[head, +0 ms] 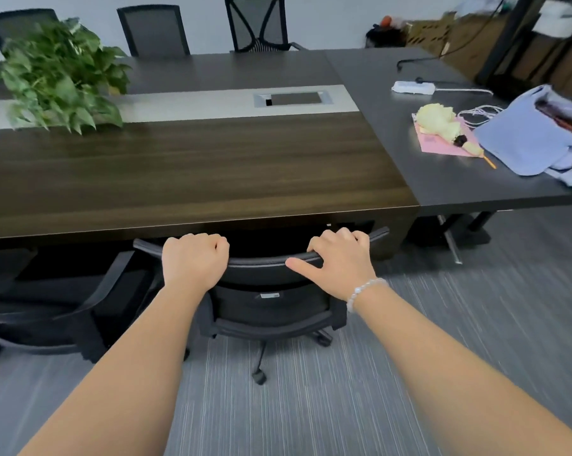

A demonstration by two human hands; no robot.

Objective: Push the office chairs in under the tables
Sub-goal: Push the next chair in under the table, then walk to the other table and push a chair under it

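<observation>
The long dark wood-grain conference table [196, 172] with a pale centre strip lies just beyond the fingertips, its near edge right above the knuckles. The black mesh-backed office chair [261, 274] stands directly under the fingers. Its curved top rail sits just short of the table edge, whatever lies past the rail is hidden in shadow below the tabletop, and its castor base rests on the grey striped carpet on the wrist side.

Both bare forearms reach straight forward, nearly parallel, palms down. The left hand [194, 261] grips the rail left of its middle, fingers [209, 240] curled tightly over the top. The right hand [339, 261] holds the rail further right, fingers [340, 235] hooked over it and the thumb [302, 264] stretched flat along the rail's near face, pointing at the left hand. A white bead bracelet [365, 291] circles the right wrist.
</observation>
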